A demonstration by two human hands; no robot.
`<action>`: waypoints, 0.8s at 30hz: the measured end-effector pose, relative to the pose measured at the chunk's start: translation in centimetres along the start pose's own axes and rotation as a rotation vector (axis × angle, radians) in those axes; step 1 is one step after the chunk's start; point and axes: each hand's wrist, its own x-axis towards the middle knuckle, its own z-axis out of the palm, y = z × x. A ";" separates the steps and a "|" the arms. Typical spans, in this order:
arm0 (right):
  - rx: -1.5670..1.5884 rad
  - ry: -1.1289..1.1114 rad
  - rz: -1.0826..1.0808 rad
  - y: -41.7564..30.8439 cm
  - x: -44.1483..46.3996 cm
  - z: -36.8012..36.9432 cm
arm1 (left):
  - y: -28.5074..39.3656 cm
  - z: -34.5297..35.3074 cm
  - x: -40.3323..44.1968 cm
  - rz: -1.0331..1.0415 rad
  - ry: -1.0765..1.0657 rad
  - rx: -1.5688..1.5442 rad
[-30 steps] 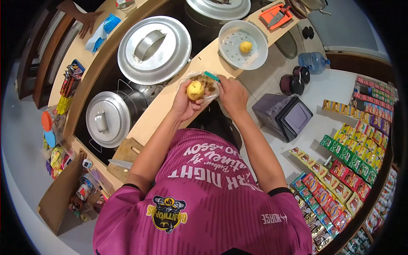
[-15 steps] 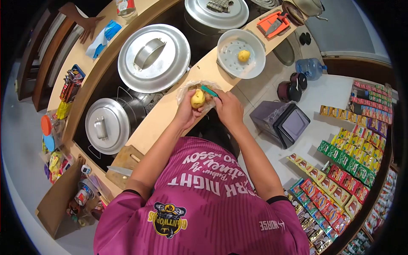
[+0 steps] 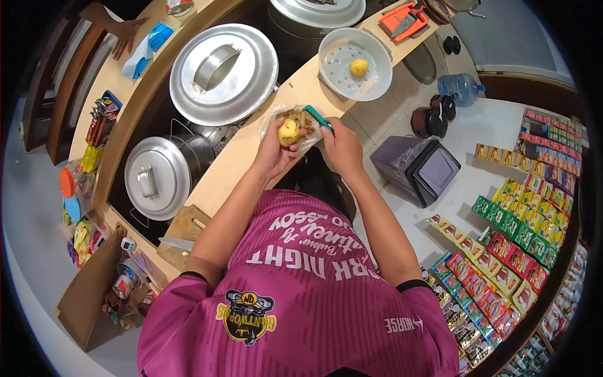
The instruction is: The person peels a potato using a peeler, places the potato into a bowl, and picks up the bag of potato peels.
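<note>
My left hand [image 3: 271, 152] is closed around a yellow, mostly peeled potato [image 3: 288, 133] above the counter edge. In my right hand [image 3: 342, 147] is a green-handled peeler [image 3: 318, 118], held just right of the potato and apart from it. Beneath both lies a clear plastic bag [image 3: 267, 122] with brownish peelings [image 3: 303, 119] on it. Farther along the counter, a white perforated basin [image 3: 335, 56] holds another peeled potato [image 3: 359, 67].
Large lidded pots [image 3: 224, 72] stand left of the narrow counter [image 3: 286, 94]. A knife [image 3: 178, 242] lies on a cutting board [image 3: 188, 226] by my left elbow. Beyond the basin sits an orange grater [image 3: 402, 22] with a knife. Another person's hand [image 3: 122, 38] rests at upper left.
The peeler has moved away from the potato, toward the right, and more of the peelings shows. The potato stays in my left hand, turned slightly. The whole view has shifted a little.
</note>
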 end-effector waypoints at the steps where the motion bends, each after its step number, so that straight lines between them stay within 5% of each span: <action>1: 0.001 0.000 0.001 0.1 -0.1 0.1 | 0.1 0.1 -0.1 -0.020 0.005 -0.028; 12: 0.063 0.138 -0.351 -1.4 -2.1 0.3 | -0.5 0.8 -0.4 0.017 -0.059 -0.045; 24: -0.004 0.175 -0.364 -1.4 -1.5 0.1 | -0.3 1.6 -1.2 0.039 -0.041 0.014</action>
